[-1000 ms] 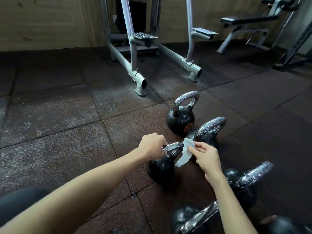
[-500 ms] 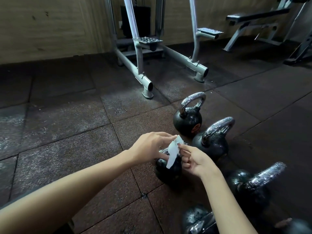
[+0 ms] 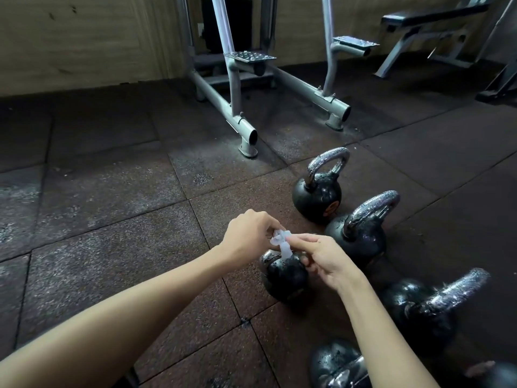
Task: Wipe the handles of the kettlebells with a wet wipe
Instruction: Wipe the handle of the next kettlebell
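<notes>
Several black kettlebells with chrome handles stand on the rubber floor. The smallest kettlebell [image 3: 285, 275] sits right under my hands, its handle hidden by them. My left hand [image 3: 249, 236] and my right hand [image 3: 321, 256] both pinch a small white wet wipe [image 3: 281, 243] held just above it. The far kettlebell [image 3: 317, 196] and the second kettlebell [image 3: 361, 233] stand upright behind. Another kettlebell [image 3: 419, 312] lies to the right, and one more kettlebell [image 3: 338, 365] sits at the bottom edge.
A grey steel machine frame [image 3: 246, 130] with foot plates stands on the floor behind the kettlebells. A weight bench [image 3: 419, 21] is at the back right by the wooden wall. Dark rubber floor tiles [image 3: 112, 219] stretch to the left.
My left hand let go of the small kettlebell's handle and came up to the wipe. Both hands now pinch the wipe, which is bunched smaller. The camera moved closer.
</notes>
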`<state>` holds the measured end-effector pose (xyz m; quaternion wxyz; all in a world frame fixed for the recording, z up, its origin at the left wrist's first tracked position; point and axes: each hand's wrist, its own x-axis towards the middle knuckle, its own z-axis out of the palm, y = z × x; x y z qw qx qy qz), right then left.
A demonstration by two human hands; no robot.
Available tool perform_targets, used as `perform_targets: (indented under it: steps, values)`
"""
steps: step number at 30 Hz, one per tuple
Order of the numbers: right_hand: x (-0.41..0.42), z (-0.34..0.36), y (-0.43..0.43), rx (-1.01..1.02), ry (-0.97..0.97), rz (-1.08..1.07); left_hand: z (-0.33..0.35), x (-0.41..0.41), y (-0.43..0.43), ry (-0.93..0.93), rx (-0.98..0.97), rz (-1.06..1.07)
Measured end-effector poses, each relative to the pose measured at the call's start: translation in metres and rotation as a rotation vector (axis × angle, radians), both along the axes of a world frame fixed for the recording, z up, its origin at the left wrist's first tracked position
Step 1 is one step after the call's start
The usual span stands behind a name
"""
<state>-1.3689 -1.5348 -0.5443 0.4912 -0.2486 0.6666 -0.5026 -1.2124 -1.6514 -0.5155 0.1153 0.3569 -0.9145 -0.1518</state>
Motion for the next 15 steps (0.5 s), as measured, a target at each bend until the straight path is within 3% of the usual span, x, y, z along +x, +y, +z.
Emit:
perform_targets:
  steps: [3, 4, 8, 15]
  values:
    - [-0.024, -0.008, 0.0, -0.026, 0.764, 0.06, -0.008, 0.004, -0.002, -0.041, -0.024, -0.016]
    - [-0.033, -0.012, -0.002, -0.019, 0.888, 0.151, -0.011, 0.005, -0.001, -0.055, -0.029, -0.024]
    - [-0.048, -0.022, -0.014, 0.036, 0.985, 0.348, -0.021, 0.006, 0.0, -0.017, 0.046, 0.033]
    - [-0.043, -0.022, 0.011, 0.072, 1.102, 0.302, -0.028, 0.007, -0.002, 0.046, 0.124, 0.02]
